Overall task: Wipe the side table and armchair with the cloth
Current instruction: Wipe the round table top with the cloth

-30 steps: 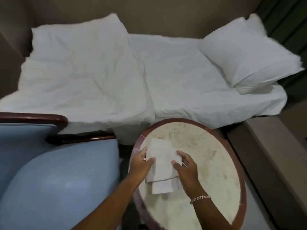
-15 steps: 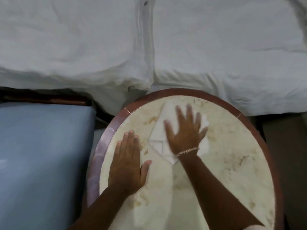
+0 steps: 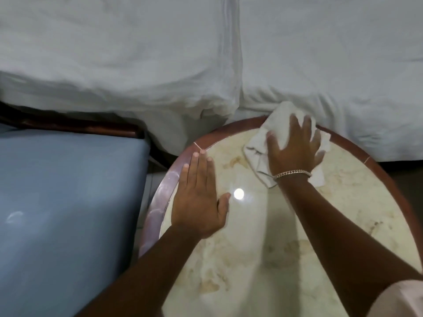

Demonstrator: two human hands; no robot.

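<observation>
Since half a second ago, the right hand (image 3: 295,148) has pushed the cloth (image 3: 256,152) outward to the side table's (image 3: 263,259) 12 o'clock rim, against the white bedding (image 3: 160,65). It presses flat, fingers spread, nothing gripped. At 9 o'clock sits the blue armchair (image 3: 57,213). The left hand (image 3: 199,202) lies open, palm down, by the table's 10 o'clock edge. A bracelet (image 3: 293,173) circles the right wrist.

No text, label, brand, number or sign can be read anywhere in the view, whether on the marbled surface (image 3: 286,248), the cloth (image 3: 258,154), the blue armchair (image 3: 68,202), the bracelet (image 3: 293,173) or the white bedding (image 3: 137,65)
</observation>
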